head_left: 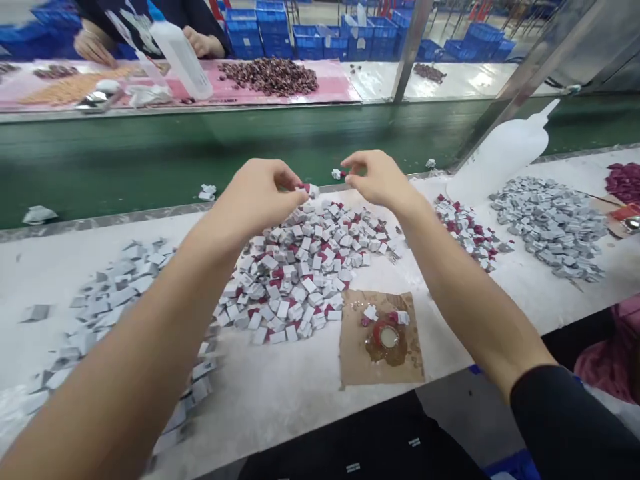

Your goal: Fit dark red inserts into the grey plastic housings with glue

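from my remote screen i see pieces in mixed pale grey and maroon, plain grey blocks at left. strip solid green, cardboard brown with darker blotch, bottle white, sleeve black.

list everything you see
table: one, white, under piles
belt: one, green, beyond table
mixed pieces: many, grey-red, middle, right
plain pieces: many, grey, left, right
red pieces: many, far right
cardboard: one, brown, near edge
dish: one, red-rimmed, on cardboard
bottles: several, white, right, across belt
bits: many, brown, across belt
crates: many, blue, background
co-worker's hands: two, across belt
left hand: one, above pile, pinching mixed piece
right hand: one, beside left, open
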Demonstrator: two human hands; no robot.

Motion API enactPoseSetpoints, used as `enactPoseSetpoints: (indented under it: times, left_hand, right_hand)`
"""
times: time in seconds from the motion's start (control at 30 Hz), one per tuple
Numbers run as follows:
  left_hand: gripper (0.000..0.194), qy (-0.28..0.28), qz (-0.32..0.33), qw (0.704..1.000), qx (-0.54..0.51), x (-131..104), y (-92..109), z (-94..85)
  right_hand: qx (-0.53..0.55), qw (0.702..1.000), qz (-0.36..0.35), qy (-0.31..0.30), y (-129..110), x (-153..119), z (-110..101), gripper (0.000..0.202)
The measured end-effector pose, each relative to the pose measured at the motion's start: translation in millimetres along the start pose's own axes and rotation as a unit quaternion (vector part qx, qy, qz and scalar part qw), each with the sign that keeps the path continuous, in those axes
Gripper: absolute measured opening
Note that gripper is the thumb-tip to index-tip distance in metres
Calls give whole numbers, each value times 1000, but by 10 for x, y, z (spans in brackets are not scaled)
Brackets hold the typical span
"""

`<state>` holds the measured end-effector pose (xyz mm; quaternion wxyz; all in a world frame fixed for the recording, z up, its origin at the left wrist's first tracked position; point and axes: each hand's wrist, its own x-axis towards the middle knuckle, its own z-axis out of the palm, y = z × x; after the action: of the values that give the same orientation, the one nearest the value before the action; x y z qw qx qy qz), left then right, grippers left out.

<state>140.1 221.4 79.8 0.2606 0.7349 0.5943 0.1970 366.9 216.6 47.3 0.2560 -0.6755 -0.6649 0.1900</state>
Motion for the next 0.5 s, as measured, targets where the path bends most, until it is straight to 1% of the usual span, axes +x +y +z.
enactPoseSetpoints:
  times: [0.07,0.1,0.17,0.23,0.3,0.37,0.43,0.47,0.5]
  left_hand:
    - [14,2,-41,999,20,435,0,86]
    - [16,0,-55,998,28,619,-4,151]
    - [22,-10,-65,997,39,904,-13,299]
    - [25,-30,-62,997,42,1076,-15,440]
    - [20,-57,-55,996,43,1150,-12,538]
    - [19,-79,-45,995,48,1137,-22,551]
    - [29,-88,-30,994,56,1023,-71,443]
    - [35,-88,-22,994,59,917,-119,340]
    - [40,-87,-11,994,64,771,-185,207]
  right_hand:
    - [-32,999,5,9,43,451,207,49]
    - [-32,999,8,3,65,611,303,47]
    - [-26,1000,14,-5,112,804,440,37]
    - [-25,999,27,3,156,851,476,30]
    - [-22,999,39,23,181,772,401,32]
    - [0,998,51,43,188,574,225,39]
    - [45,996,63,51,207,248,-21,44]
    - [62,995,63,44,233,34,-154,44]
    - [69,995,57,35,278,-214,-283,39]
